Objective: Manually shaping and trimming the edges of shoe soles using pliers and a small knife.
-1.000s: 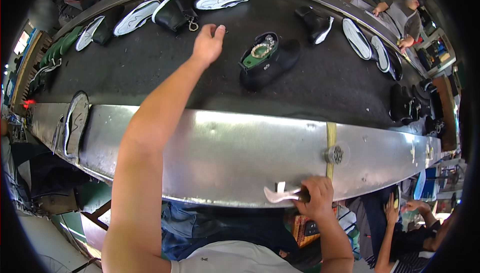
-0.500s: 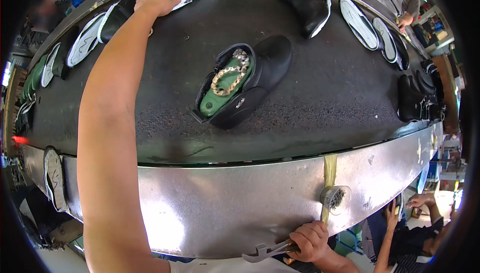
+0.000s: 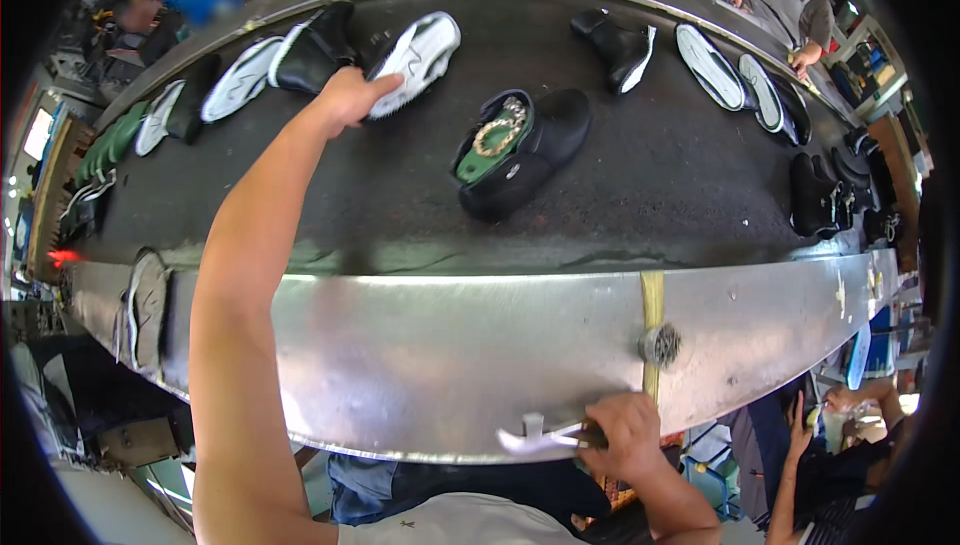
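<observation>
My left hand [image 3: 358, 97] reaches over the dark belt, its fingers closed on the end of a black shoe with a white sole [image 3: 420, 57] facing up. The thumb lies on the sole, and the fingers behind are partly hidden. Close by on its left lies another black boot [image 3: 315, 50]. My right hand [image 3: 622, 433], at the near metal ledge, is wrapped round the handles of metal lasting pincers [image 3: 540, 437], whose head points left. Mid-belt sits a black boot [image 3: 550, 145] with a green last [image 3: 480, 167] and a chain-like loop inside.
A round holder of tacks [image 3: 661, 345] stands on a yellow strip on the metal ledge [image 3: 450, 355]. A loose insole-shaped piece [image 3: 148, 310] lies at its left. More footwear lines the belt, including a boot [image 3: 615, 47] at right. Other people work at far and near right.
The view has shifted, so more of the belt's far side shows. My left hand and the white-soled shoe appear lower and nearer; my right hand still holds the pincers, now slightly higher.
</observation>
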Action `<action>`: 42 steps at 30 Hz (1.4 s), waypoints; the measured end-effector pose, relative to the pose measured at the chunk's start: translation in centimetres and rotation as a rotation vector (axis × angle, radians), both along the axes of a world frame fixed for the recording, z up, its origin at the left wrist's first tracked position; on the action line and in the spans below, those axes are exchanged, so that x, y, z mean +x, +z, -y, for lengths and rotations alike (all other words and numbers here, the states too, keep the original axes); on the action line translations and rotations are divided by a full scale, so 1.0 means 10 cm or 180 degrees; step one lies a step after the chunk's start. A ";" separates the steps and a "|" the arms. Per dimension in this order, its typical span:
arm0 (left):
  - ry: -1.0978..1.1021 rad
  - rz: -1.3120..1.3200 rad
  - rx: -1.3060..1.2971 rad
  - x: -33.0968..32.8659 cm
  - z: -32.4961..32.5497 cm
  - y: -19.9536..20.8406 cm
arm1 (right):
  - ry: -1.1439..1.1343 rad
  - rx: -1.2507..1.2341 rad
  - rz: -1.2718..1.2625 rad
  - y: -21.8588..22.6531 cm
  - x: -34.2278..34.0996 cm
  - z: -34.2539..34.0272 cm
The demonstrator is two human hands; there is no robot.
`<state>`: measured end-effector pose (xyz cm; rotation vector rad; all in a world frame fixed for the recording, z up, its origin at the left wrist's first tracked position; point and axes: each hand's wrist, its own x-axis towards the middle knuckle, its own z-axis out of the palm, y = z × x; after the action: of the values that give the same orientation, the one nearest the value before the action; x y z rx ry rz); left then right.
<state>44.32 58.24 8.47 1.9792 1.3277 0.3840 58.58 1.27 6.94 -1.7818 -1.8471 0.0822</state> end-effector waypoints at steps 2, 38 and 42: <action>-0.0116 0.0571 -0.0555 -0.53 0.57 0.36 | -0.0036 0.0067 -0.0020 -0.01 -0.05 0.02; -0.2608 -0.0019 -0.1387 -2.29 5.97 -1.13 | -0.1070 -0.1556 -0.3725 -0.87 -2.17 2.50; -0.2196 0.1846 -0.1221 -3.01 5.65 -1.14 | -0.0622 -0.1656 -0.3465 -0.61 -2.32 2.39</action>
<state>14.24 1.75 -2.92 1.6816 0.2910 0.3000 35.34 -22.58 0.84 -1.6553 -0.8802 1.2702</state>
